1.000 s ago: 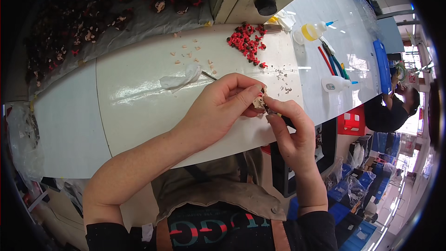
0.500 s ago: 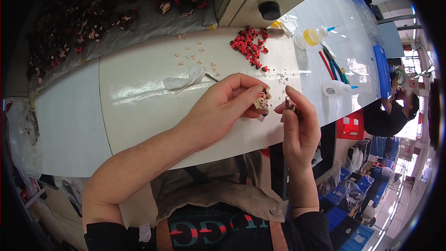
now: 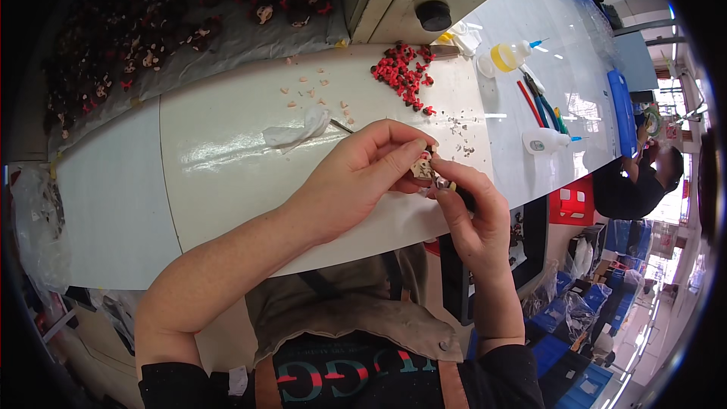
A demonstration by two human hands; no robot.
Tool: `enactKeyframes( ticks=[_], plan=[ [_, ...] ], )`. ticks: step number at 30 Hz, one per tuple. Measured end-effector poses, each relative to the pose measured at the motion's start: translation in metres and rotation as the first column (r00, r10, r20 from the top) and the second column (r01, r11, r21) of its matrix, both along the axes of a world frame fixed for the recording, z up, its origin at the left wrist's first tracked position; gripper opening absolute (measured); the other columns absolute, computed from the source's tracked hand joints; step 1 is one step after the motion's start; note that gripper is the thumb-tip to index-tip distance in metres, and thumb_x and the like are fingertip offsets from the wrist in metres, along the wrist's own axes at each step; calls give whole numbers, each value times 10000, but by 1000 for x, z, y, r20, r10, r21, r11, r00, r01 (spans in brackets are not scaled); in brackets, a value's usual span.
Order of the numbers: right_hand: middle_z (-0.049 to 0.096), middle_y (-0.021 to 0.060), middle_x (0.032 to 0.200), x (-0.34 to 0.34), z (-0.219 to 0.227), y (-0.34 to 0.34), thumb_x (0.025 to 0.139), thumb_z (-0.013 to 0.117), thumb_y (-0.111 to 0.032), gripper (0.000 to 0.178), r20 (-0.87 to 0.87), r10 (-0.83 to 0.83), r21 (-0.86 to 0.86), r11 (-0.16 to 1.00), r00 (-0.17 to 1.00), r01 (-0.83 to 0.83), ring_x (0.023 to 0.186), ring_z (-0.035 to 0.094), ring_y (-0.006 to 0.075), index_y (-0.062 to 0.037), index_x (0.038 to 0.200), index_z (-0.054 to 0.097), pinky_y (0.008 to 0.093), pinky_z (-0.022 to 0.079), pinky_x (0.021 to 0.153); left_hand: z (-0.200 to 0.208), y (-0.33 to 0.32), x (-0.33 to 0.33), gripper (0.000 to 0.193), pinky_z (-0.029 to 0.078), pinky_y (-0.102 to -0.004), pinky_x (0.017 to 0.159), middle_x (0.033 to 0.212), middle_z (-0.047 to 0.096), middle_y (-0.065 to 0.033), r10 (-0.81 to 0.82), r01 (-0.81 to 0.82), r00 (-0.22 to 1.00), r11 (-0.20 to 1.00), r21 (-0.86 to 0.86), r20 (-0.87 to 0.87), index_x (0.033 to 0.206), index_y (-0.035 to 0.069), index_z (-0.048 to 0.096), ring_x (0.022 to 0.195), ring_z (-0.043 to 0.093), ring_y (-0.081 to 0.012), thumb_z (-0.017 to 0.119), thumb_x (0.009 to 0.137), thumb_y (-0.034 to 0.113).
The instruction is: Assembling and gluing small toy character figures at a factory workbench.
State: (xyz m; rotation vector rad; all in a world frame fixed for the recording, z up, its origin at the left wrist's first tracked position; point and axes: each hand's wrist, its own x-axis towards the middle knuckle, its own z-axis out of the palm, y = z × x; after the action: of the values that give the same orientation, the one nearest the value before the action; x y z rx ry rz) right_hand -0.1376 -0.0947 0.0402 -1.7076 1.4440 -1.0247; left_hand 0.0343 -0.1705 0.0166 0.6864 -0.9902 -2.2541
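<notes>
My left hand (image 3: 371, 163) pinches a small beige, dark and red figurine (image 3: 422, 170) between thumb and fingers, above the near part of the white table. My right hand (image 3: 481, 220) is closed at the figurine's right side. Between its thumb and forefinger sits a small shiny dark piece (image 3: 441, 182), close against or touching the figurine; its kind is too small to tell. Beyond my hands lie a crumpled white tissue (image 3: 295, 132) and a thin dark rod (image 3: 341, 126). Small grey flecks (image 3: 460, 130) are scattered to the right.
A pile of red and dark parts (image 3: 401, 74) lies ahead, with small beige pieces (image 3: 303, 92) to its left. Many parts cover a grey cloth (image 3: 227, 51). A machine housing (image 3: 394, 7) stands behind. Bottles (image 3: 541, 140) and pliers (image 3: 535, 95) are right. Another person (image 3: 636, 185) sits far right.
My right hand has moved left and brought its small piece up to the figurine. Its thumb and forefinger are now closer together. My left hand holds nearly the same place.
</notes>
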Motion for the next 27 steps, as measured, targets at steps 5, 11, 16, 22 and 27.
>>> enactKeyframes(
  ticks=[5,11,16,22,27],
  plan=[
    [619,118,1015,6,4,-2,861,544,57,264,-33,-18,-11,1000,999,18,879,597,159,5,1118,574,259,472,764,-1,-2,1,245,488,-232,804,1000,577,-5,-12,12,1000,999,30,-5,1118,66,555,924,555,-70,465,974,243],
    [599,110,906,13,-9,-2,851,532,94,246,-191,-109,-212,975,976,67,805,574,155,-7,1066,595,248,461,712,0,-3,2,238,487,-229,802,994,581,-9,4,-3,1000,997,76,-13,1107,66,557,914,558,-72,468,974,243],
    [600,110,922,9,-15,-10,855,529,96,267,-284,-179,-411,910,942,49,792,564,142,0,1101,565,234,455,700,0,0,2,236,479,-228,809,1016,588,-18,7,-6,1000,999,32,-18,1109,66,552,914,561,-74,462,976,239],
    [579,43,766,-4,5,-9,1005,374,-216,295,64,-268,-41,962,961,271,570,399,35,-4,1129,537,168,330,521,2,1,3,262,465,-240,835,1057,588,-31,12,-12,1000,1000,19,18,1149,66,545,931,558,-80,438,985,240],
    [556,21,770,-20,8,-5,999,391,-227,253,-82,-137,92,985,987,145,581,420,49,-23,980,540,180,353,530,1,3,1,279,466,-240,842,1059,581,-30,14,-6,998,993,-116,67,1183,70,557,961,546,-82,428,987,220]
  ],
)
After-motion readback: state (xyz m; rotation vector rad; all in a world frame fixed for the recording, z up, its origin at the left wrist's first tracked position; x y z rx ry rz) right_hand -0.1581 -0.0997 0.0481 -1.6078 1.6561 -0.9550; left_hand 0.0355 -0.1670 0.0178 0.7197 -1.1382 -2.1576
